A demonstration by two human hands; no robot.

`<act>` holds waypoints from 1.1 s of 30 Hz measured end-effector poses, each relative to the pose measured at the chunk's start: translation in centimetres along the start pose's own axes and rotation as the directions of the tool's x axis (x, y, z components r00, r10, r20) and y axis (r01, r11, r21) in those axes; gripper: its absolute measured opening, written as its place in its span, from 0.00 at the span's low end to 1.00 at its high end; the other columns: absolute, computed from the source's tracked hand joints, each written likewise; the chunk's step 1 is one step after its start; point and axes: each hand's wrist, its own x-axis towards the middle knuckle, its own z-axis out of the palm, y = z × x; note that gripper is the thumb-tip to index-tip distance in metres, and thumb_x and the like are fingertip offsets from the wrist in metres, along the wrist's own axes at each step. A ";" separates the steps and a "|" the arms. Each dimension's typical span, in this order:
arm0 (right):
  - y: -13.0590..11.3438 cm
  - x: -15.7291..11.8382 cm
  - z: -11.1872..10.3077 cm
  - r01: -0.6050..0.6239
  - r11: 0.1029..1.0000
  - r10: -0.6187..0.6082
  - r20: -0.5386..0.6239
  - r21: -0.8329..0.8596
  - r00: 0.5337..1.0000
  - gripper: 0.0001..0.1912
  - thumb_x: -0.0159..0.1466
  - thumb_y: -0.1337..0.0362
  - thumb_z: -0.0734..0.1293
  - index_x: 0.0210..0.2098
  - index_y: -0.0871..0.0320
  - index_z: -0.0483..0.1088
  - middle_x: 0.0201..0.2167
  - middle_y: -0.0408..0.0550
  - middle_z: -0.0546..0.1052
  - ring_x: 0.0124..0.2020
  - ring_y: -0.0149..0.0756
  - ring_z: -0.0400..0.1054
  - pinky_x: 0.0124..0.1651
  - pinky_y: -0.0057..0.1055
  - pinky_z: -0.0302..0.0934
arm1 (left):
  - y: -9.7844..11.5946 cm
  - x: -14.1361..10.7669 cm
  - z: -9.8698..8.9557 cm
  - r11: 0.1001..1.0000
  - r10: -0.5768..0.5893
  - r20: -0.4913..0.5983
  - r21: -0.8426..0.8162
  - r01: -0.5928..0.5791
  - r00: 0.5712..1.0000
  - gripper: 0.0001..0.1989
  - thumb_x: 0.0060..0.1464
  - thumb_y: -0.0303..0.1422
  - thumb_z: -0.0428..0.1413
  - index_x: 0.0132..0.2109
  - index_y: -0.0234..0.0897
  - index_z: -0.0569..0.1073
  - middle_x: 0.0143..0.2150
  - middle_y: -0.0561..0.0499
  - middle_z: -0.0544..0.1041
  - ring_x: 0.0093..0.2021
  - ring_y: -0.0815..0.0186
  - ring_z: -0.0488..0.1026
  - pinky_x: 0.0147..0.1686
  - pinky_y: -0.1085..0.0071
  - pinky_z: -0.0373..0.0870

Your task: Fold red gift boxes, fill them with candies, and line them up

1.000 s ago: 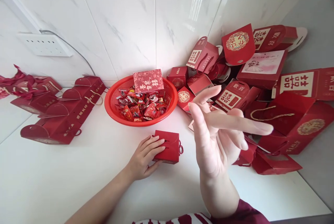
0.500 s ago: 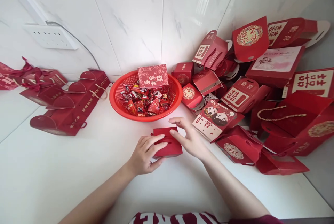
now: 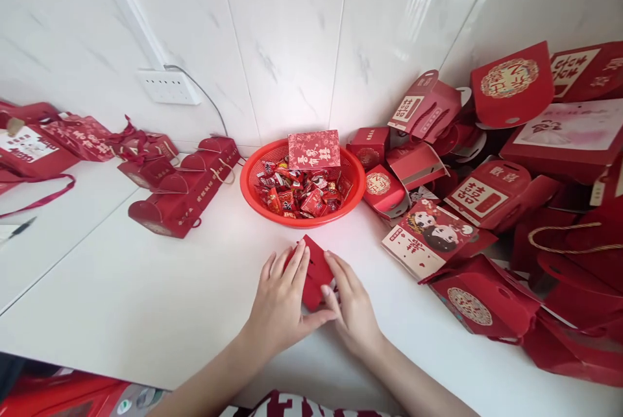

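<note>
A small red paper gift box (image 3: 317, 268) sits turned at an angle on the white table, with a dark slot showing in its top. My left hand (image 3: 280, 300) lies over its left side, fingers across the top and thumb along the near edge. On the right side my right hand (image 3: 353, 307) holds the box, fingertips on the upper edge and thumb near the lower corner. Both thumbs come close together. Just beyond is a red plastic basket (image 3: 247, 193) of wrapped candies (image 3: 311, 200), with a patterned red card box (image 3: 314, 149) standing in it.
Many red gift boxes (image 3: 479, 193) are heaped on the right. A row of closed red boxes (image 3: 182, 190) stands on the left, more red bags (image 3: 34, 144) beyond. A pen (image 3: 22, 227) lies far left. The tiled wall has a socket strip (image 3: 168, 86).
The box has been turned from square to an angle. My right hand has come down from beside it onto its right side. The view has shifted left.
</note>
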 end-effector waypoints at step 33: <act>2.1 -0.6 0.4 -0.023 0.990 -0.008 0.221 0.136 0.975 0.20 0.71 0.65 0.56 0.62 0.50 0.55 0.53 0.54 0.69 0.47 0.40 0.73 0.51 0.42 0.72 | -25.1 -12.5 -9.0 0.683 -0.705 -0.135 0.134 0.718 0.696 0.25 0.69 0.45 0.42 0.66 0.39 0.65 0.71 0.51 0.61 0.72 0.55 0.52 0.70 0.52 0.51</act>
